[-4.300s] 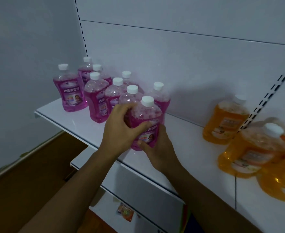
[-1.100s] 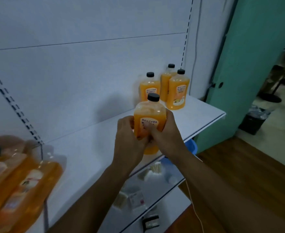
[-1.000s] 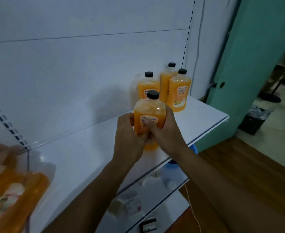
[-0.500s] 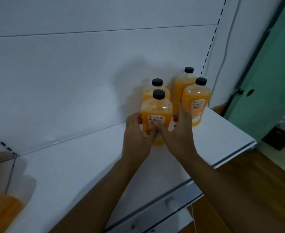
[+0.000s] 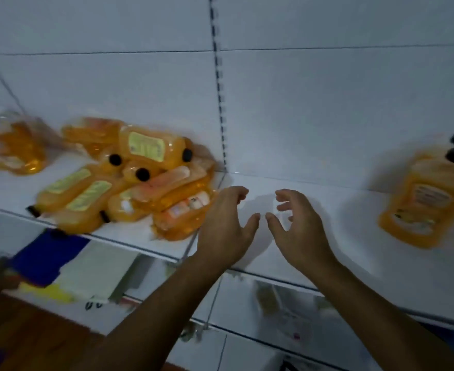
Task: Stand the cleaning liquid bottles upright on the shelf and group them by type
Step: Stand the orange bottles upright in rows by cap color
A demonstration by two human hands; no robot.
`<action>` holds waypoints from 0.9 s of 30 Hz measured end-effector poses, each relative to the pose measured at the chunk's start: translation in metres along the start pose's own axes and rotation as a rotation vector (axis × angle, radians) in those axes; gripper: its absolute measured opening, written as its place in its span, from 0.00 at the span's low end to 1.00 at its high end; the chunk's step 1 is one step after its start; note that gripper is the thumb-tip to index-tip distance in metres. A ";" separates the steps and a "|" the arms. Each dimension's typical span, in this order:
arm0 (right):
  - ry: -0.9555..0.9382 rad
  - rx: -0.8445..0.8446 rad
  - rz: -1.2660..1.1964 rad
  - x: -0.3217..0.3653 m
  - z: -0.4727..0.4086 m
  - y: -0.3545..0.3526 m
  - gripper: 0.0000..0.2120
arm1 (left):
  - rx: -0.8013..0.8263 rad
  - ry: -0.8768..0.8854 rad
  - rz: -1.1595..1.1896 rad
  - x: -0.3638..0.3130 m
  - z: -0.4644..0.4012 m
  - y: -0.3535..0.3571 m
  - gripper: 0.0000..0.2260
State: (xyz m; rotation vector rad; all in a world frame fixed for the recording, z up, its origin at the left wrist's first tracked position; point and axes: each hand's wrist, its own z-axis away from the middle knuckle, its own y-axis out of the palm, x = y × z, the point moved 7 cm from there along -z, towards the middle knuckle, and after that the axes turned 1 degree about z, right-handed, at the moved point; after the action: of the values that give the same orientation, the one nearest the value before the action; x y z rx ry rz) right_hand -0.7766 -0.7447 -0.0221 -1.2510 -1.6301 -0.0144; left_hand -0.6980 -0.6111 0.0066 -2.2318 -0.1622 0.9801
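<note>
Head view, blurred by motion: nearest, both forearms reach up over the shelf edge. Left hand and right hand hover side by side above its bare middle, fingers spread and loosely curved, holding nothing. Left of the left hand, a pile of orange bottles lies flat, long axes mostly along the shelf; some black caps face the viewer, others point near-left. Farther left, another bottle is too smeared to tell how it lies. At far right, two black-capped orange bottles stand upright, close together.
</note>
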 end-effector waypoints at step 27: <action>-0.104 0.098 0.025 0.079 -0.056 0.116 0.33 | 0.023 -0.155 0.045 0.121 -0.057 -0.126 0.29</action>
State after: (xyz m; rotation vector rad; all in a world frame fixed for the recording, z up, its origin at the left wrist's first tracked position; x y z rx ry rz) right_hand -0.6487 -0.6665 -0.0015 -1.2135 -1.6838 0.1471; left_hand -0.5540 -0.5024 0.0416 -2.1471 -0.1696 1.1735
